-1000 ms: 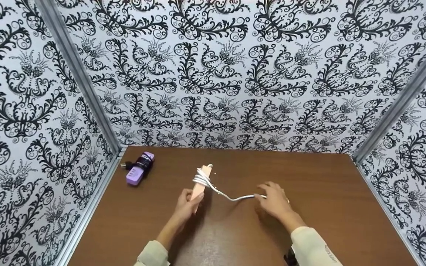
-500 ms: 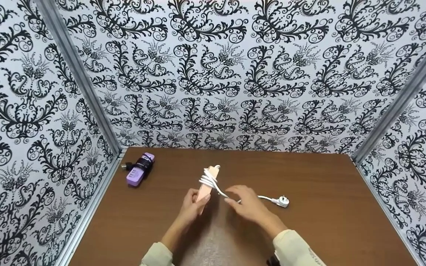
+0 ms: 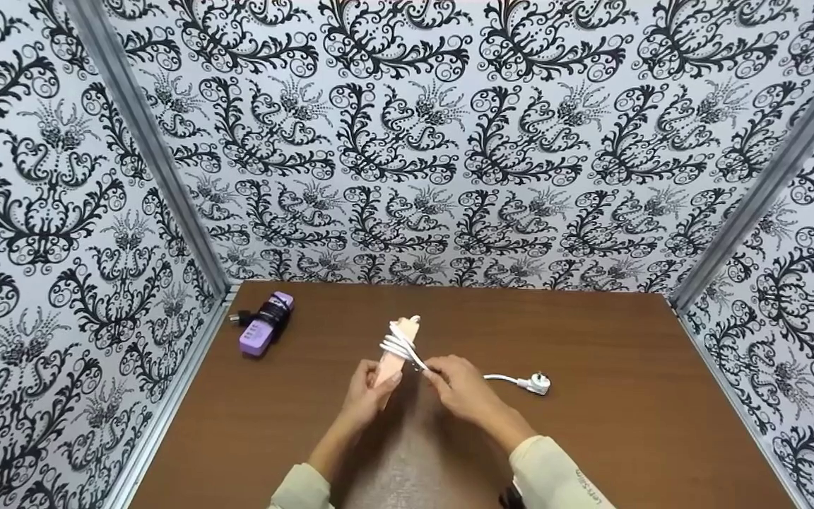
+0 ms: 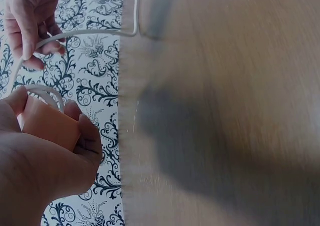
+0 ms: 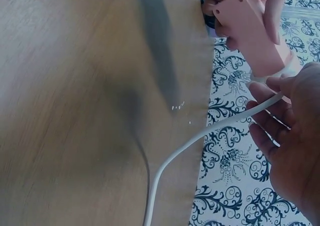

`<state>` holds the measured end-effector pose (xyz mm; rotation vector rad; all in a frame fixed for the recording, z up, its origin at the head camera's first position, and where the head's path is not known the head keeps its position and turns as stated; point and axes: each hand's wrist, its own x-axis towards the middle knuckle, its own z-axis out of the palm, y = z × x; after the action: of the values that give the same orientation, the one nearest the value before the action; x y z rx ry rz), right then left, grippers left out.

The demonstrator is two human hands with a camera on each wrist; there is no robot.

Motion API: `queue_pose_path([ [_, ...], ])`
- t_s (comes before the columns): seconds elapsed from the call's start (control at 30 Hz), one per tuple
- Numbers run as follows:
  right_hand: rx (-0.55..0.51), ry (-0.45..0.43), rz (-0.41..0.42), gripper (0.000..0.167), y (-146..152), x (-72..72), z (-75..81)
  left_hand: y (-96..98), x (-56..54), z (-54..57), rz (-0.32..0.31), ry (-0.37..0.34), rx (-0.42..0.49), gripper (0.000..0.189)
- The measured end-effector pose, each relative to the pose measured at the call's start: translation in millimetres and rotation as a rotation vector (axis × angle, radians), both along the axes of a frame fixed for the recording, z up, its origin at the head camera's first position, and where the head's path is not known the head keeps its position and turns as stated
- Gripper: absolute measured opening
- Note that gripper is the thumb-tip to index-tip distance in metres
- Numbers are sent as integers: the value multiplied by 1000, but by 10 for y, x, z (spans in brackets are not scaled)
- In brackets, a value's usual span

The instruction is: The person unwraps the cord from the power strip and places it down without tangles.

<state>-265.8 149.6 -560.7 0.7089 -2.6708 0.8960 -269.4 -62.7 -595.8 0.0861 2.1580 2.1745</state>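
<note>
My left hand (image 3: 368,389) grips the lower end of a pink power strip (image 3: 391,367), held up at a tilt over the table. Several turns of its white cord (image 3: 398,345) wrap round the strip's upper part. Close at its right, my right hand (image 3: 460,385) pinches the cord between thumb and forefinger, as the right wrist view shows with the cord (image 5: 225,121) trailing from the fingers. Beyond that hand the free cord runs right to a white plug (image 3: 538,383) on the table. In the left wrist view the strip's end (image 4: 50,126) sits inside my curled fingers.
A purple power strip (image 3: 257,338) with a black cord wound round it lies at the table's back left, its black plug (image 3: 239,318) pointing left. Patterned walls (image 3: 407,141) with grey metal posts enclose the brown table (image 3: 605,438) at the back and sides.
My right hand has slid left along the cord from near the plug to beside the strip, uncovering the plug. The left hand and the pink strip have shifted slightly right.
</note>
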Motion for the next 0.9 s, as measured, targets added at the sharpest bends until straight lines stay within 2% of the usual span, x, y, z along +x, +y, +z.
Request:
queue_pose_path([
  [0.27, 26, 76, 1, 14, 0, 0, -35, 33, 5, -44, -32, 0, -5, 37],
  [0.43, 8, 85, -26, 18, 0, 4, -69, 40, 7, -91, -26, 47, -65, 36],
  [0.57, -16, 96, -39, 18, 6, 0, -82, 43, 9, -87, -30, 79, -91, 37],
  [0.7, -56, 112, -67, 15, 15, -31, -67, 43, 18, -92, -58, 76, -81, 37],
  [0.9, -122, 66, -142, 12, 52, -100, -16, 19, 41, -127, -79, 42, -59, 38],
])
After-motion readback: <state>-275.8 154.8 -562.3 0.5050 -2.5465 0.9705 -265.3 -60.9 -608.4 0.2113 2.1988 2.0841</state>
